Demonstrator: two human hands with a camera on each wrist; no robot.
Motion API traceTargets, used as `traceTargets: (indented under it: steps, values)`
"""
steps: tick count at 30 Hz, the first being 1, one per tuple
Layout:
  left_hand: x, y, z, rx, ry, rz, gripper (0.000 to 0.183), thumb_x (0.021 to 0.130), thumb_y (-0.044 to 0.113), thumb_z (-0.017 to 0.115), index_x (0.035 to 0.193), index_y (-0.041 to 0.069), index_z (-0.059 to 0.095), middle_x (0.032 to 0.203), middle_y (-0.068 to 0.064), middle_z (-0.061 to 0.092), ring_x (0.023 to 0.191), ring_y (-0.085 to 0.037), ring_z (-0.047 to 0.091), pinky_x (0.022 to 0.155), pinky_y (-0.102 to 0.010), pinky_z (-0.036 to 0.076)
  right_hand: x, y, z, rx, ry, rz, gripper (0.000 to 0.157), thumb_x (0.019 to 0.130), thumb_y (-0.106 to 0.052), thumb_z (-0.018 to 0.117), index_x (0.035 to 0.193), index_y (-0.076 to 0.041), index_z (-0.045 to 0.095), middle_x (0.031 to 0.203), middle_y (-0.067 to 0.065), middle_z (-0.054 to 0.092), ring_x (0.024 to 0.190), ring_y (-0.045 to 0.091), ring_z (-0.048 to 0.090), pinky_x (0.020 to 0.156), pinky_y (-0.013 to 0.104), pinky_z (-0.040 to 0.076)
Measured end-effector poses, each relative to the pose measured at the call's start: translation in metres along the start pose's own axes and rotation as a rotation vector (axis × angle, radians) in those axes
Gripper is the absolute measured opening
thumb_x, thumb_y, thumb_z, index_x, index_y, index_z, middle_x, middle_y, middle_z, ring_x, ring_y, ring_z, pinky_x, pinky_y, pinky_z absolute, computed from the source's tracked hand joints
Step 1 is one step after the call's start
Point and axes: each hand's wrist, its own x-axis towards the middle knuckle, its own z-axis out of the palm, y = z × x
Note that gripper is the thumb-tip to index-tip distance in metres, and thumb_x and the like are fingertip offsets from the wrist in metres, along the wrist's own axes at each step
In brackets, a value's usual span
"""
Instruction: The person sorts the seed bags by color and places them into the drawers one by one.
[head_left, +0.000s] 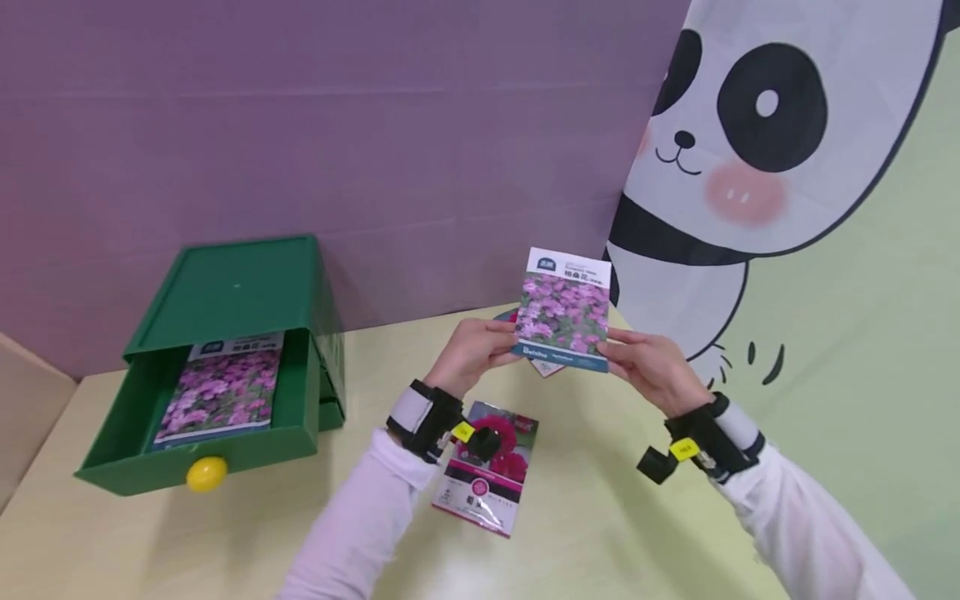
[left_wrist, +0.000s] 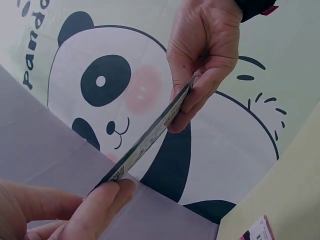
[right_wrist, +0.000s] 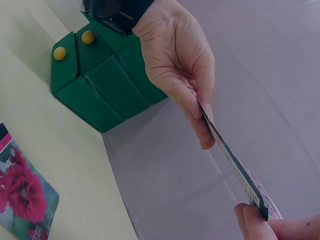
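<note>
Pink-flowered packet (head_left: 564,310) lettered "Beishu" is pinched by the left grip (head_left: 472,352) and right grip (head_left: 655,367).

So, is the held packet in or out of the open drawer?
Out: left hand and right hand hold the packet up, away from the drawer.

Pink-flower packets (head_left: 564,312): 2 visible | red-flower packet (head_left: 483,493): 1 | partly hidden packet (head_left: 546,367): 1 | drawer cabinet (head_left: 240,283): 1 | yellow knobs (right_wrist: 88,37): 2 | hands (head_left: 651,367): 2
</note>
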Motion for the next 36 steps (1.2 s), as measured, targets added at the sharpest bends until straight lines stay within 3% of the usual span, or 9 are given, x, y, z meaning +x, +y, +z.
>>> traceTargets:
  steps: [6, 16, 36]
  values:
    - [-0.005, 0.007, -0.013, -0.001, 0.024, 0.040, 0.030, 0.088, -0.005, 0.054, 0.117, -0.012, 0.054, 0.112, -0.024, 0.058, 0.085, -0.020, 0.064, 0.077, -0.025, 0.053, 0.003, -0.006, 0.016, -0.049, -0.007, -0.044, 0.057, 0.090, -0.003, 0.055, 0.140, 0.004, 0.027, 0.089, 0.002, 0.066, 0.081, 0.011, 0.063, 0.081, 0.021, 0.051]
    - [-0.027, 0.022, -0.038, -0.001, 0.044, 0.125, 0.032, 0.090, -0.003, 0.051, 0.121, -0.011, 0.051, 0.117, -0.023, 0.054, 0.073, -0.009, 0.061, 0.073, -0.020, 0.054, 0.008, -0.012, 0.046, -0.089, -0.057, -0.094, 0.047, 0.092, -0.005, 0.052, 0.135, 0.005, 0.038, 0.090, 0.003, 0.065, 0.077, 0.011, 0.060, 0.077, 0.018, 0.052]
    - [-0.063, 0.039, -0.075, 0.062, 0.068, 0.203, 0.033, 0.093, 0.003, 0.049, 0.123, -0.010, 0.050, 0.115, -0.021, 0.054, 0.080, -0.010, 0.062, 0.080, -0.022, 0.052, 0.010, -0.013, 0.089, -0.089, -0.122, -0.134, 0.041, 0.093, -0.004, 0.050, 0.131, 0.007, 0.042, 0.092, 0.006, 0.061, 0.070, 0.011, 0.056, 0.068, 0.014, 0.051]
